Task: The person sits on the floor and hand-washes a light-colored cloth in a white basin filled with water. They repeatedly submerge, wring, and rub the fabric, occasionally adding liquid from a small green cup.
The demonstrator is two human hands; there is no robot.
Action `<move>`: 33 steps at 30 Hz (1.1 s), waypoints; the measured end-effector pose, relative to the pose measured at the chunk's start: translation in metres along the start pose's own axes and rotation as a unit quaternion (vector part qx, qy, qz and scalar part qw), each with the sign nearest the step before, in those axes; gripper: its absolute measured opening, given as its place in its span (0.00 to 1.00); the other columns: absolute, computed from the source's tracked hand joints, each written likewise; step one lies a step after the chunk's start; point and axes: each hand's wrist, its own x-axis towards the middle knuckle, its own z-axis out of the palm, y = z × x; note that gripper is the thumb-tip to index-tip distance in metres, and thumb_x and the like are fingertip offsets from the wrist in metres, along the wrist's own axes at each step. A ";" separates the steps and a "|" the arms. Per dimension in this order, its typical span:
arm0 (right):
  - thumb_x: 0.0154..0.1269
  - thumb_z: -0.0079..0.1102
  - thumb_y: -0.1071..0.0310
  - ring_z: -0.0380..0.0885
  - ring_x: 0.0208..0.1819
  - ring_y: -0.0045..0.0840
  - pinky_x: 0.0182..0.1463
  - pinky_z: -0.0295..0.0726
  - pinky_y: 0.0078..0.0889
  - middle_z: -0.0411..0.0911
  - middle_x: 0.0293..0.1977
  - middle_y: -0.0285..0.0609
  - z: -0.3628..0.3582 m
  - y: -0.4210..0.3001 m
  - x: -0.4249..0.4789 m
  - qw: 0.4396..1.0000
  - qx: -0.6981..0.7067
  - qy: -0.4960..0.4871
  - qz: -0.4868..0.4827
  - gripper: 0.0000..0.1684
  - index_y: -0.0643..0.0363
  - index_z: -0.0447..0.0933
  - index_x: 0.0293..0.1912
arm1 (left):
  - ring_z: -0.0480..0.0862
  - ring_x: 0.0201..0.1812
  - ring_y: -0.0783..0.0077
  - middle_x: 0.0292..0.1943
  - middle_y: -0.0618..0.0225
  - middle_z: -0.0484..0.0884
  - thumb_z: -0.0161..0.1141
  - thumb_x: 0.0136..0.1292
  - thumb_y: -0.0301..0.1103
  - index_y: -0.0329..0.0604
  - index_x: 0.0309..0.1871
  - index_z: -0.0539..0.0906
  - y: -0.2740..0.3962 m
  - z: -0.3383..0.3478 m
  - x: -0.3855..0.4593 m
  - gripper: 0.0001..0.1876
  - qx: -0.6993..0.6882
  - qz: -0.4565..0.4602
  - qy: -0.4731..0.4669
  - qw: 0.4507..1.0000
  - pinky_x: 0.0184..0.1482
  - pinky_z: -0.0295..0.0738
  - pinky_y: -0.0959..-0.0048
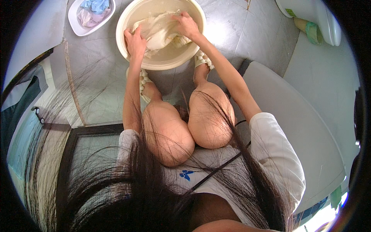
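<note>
In front of my feet stands a round cream plastic basin (160, 67) holding water and a wet cream-white cloth (159, 37). At the left side of the basin, my left hand (135, 43) grips the cloth's left edge. My right hand (187, 26) reaches in from the right, its fingers closed on the cloth's upper right part. Between the two hands the cloth is spread and wet, with a bunched yellowish portion lower right. My fingertips are partly hidden by the cloth.
A small white tub (76, 24) with blue and pale pink cloths sits left of the basin on grey floor tiles (223, 32). Right of me is a large grey-white panel (289, 116). A dark-framed panel (95, 145) lies at lower left. Loose long hair crosses the view.
</note>
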 end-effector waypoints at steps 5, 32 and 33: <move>0.47 0.59 0.64 0.60 0.58 0.46 0.56 0.63 0.56 0.61 0.58 0.51 -0.016 -0.014 -0.012 0.985 -0.148 0.057 -0.065 0.26 0.49 0.75 0.51 | 0.63 0.62 0.53 0.63 0.53 0.57 0.60 0.53 0.34 0.52 0.59 0.71 0.039 -0.015 -0.020 0.27 0.170 0.101 0.078 0.977 0.62 0.55 0.54; 0.46 0.63 0.40 0.36 0.70 0.50 0.64 0.40 0.70 0.34 0.71 0.43 0.031 -0.031 0.003 0.914 -0.332 -0.230 0.041 0.60 0.45 0.38 0.70 | 0.51 0.70 0.58 0.69 0.55 0.52 0.61 0.53 0.47 0.40 0.69 0.52 0.017 0.058 -0.009 0.44 0.232 0.068 -0.112 0.964 0.68 0.45 0.57; 0.48 0.63 0.41 0.36 0.70 0.51 0.64 0.39 0.71 0.33 0.71 0.42 0.032 -0.033 0.003 0.910 -0.336 -0.238 0.055 0.59 0.44 0.39 0.70 | 0.49 0.70 0.58 0.70 0.54 0.49 0.61 0.53 0.50 0.39 0.69 0.51 0.019 0.055 -0.009 0.45 0.261 0.064 -0.136 0.954 0.68 0.45 0.56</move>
